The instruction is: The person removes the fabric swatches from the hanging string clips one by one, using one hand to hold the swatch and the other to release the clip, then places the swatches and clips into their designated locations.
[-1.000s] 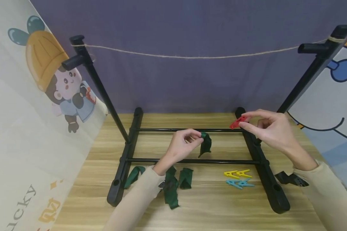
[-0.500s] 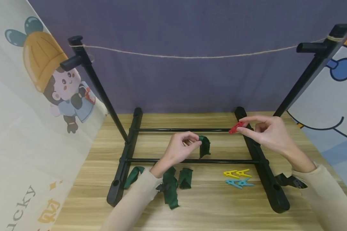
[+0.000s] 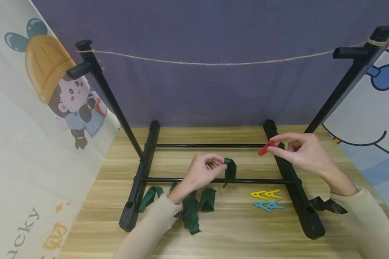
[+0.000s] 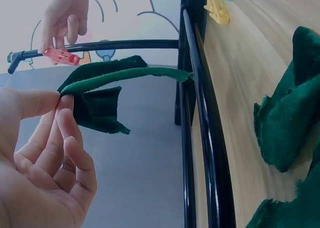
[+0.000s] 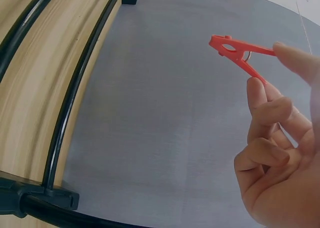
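My left hand [image 3: 204,171] pinches a strip of dark green velvety cloth [image 3: 230,169] by its top between thumb and forefinger. In the left wrist view the cloth [image 4: 100,118] is folded, its loose ends spreading away from the fingertips. My right hand [image 3: 303,153] holds a red clothespin [image 3: 265,148] by its handle ends, thumb on one arm and forefinger on the other. The right wrist view shows the clothespin [image 5: 240,54] with its nose closed and nothing in it. Both hands are over the rack's base, the clothespin to the right of the cloth.
A twine line [image 3: 210,64] sags between the black rack's two posts [image 3: 116,108]. More green cloth pieces [image 3: 191,212] lie on the wooden table [image 3: 233,233] at the front left. Yellow clothespins [image 3: 265,194] and blue clothespins [image 3: 268,205] lie at the front right. A grey-purple backdrop [image 3: 210,97] stands behind.
Both hands have come down a little toward the table, the left with the green cloth and the right with the red clothespin. The clothespin has tilted more steeply.
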`<state>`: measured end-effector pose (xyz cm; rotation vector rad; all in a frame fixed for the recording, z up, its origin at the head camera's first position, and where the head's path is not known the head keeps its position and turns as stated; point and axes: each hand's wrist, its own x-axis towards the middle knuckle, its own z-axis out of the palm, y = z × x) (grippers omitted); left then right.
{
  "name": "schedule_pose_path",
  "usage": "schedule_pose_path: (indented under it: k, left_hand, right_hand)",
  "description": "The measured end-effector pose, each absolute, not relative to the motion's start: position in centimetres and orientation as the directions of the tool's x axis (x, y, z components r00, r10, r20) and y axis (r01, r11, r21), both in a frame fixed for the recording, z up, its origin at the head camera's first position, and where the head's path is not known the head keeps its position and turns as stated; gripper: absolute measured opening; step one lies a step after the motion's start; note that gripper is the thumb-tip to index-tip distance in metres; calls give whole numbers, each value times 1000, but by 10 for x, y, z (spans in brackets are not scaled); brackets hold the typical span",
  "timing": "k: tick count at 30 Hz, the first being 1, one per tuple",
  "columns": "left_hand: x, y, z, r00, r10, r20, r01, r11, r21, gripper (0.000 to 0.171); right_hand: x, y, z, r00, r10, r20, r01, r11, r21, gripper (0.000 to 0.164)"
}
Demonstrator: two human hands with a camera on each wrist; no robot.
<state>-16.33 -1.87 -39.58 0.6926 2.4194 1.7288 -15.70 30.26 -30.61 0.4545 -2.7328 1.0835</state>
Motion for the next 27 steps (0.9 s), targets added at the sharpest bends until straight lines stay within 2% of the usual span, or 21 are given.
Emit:
schedule_pose_path:
  k: [27]
  left_hand:
    - [-145,-21,-408,-853,500,152,321,272,907,17]
  right_hand:
    - [-153,314,-332,-944,-290,159,-324,710,-626,20]
